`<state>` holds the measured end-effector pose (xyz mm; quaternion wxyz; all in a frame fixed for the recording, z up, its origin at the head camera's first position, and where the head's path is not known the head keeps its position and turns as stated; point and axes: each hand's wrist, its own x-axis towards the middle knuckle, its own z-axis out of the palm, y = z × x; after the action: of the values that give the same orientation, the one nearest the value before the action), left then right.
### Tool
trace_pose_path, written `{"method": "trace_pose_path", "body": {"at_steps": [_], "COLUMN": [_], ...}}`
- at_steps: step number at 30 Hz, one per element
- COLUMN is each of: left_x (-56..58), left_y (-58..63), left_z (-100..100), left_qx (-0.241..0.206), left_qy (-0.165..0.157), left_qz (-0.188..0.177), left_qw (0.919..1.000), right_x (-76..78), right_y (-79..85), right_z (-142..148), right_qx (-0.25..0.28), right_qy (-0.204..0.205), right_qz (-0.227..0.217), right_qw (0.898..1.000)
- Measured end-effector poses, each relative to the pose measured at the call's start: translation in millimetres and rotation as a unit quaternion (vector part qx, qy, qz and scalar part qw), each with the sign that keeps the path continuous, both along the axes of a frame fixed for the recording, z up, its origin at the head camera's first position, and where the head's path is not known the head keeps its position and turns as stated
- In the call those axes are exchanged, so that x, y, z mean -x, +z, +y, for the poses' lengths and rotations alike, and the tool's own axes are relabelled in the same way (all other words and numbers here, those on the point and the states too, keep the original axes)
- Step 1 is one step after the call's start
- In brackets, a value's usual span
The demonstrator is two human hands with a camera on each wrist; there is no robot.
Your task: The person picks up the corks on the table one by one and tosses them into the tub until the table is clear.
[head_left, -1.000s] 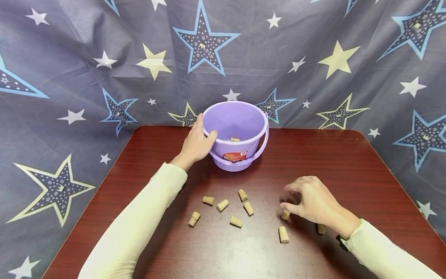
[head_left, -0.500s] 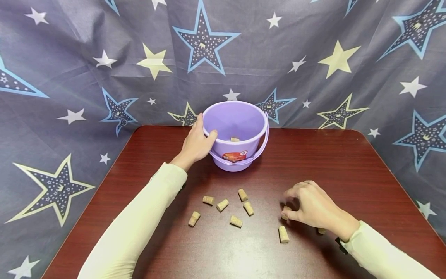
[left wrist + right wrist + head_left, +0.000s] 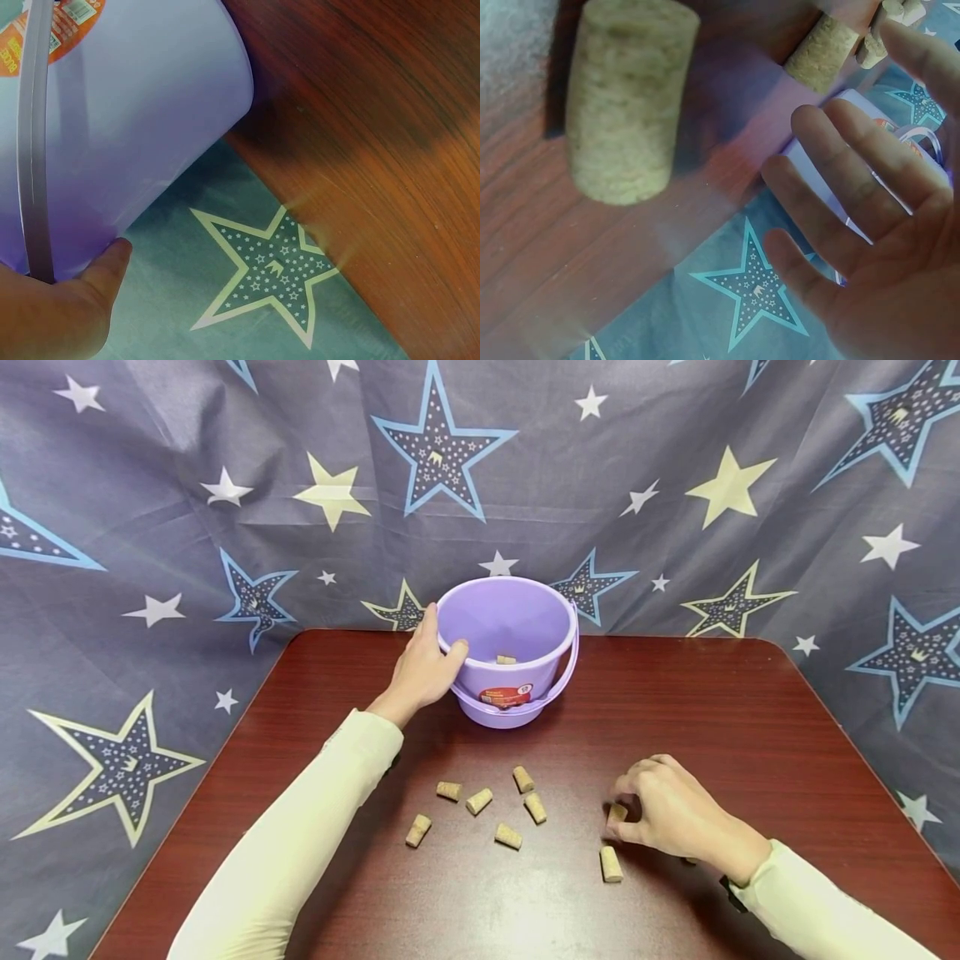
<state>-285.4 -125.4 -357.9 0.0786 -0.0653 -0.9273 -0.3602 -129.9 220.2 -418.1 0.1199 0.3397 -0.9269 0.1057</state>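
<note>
A purple bucket (image 3: 517, 681) stands upright at the back of the table, its handle lowered at the front. My left hand (image 3: 425, 668) grips its left rim; part of that hand shows in the left wrist view below the bucket wall (image 3: 142, 97). Inside the bucket a piece of cork (image 3: 506, 660) is visible. My right hand (image 3: 671, 806) is low over the table, thumb and fingers spread around a cork stopper (image 3: 617, 815). In the right wrist view, a small gap shows between the fingertips and that cork (image 3: 823, 54). Another cork (image 3: 611, 865) lies just in front.
Several corks (image 3: 507, 836) lie scattered across the middle of the brown table (image 3: 712, 710). One more cork (image 3: 630, 101), large in the right wrist view, sits under my right wrist. A grey star-patterned cloth (image 3: 525, 468) hangs behind the table.
My right hand has lowered slightly toward the table, its thumb and fingers coming around the cork. The left hand and the bucket have stayed in place.
</note>
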Motion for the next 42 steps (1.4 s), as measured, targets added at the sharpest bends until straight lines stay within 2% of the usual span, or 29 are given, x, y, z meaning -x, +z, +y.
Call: {"method": "trace_pose_path", "body": {"at_steps": [10,30,42], "left_x": [-1.8,0.6,1.5], "left_y": [2.0,-1.4,-2.2], "left_z": [0.0,-0.5,-1.2], "left_qx": [-0.003,0.002,-0.002], "left_qy": [-0.001,0.000,0.000], "left_qz": [0.004,0.004,0.001], "left_qw": [1.0000,1.0000,1.0000], "right_x": [-2.1,-0.5,0.1], "right_y": [-4.4,-9.6,-4.8], "right_z": [0.9,-1.4,-1.3], "right_qx": [-0.001,0.001,0.009], "right_qy": [0.017,0.010,0.007], "right_qz": [-0.004,-0.027,-0.022], "right_qw": [1.000,1.000,1.000]}}
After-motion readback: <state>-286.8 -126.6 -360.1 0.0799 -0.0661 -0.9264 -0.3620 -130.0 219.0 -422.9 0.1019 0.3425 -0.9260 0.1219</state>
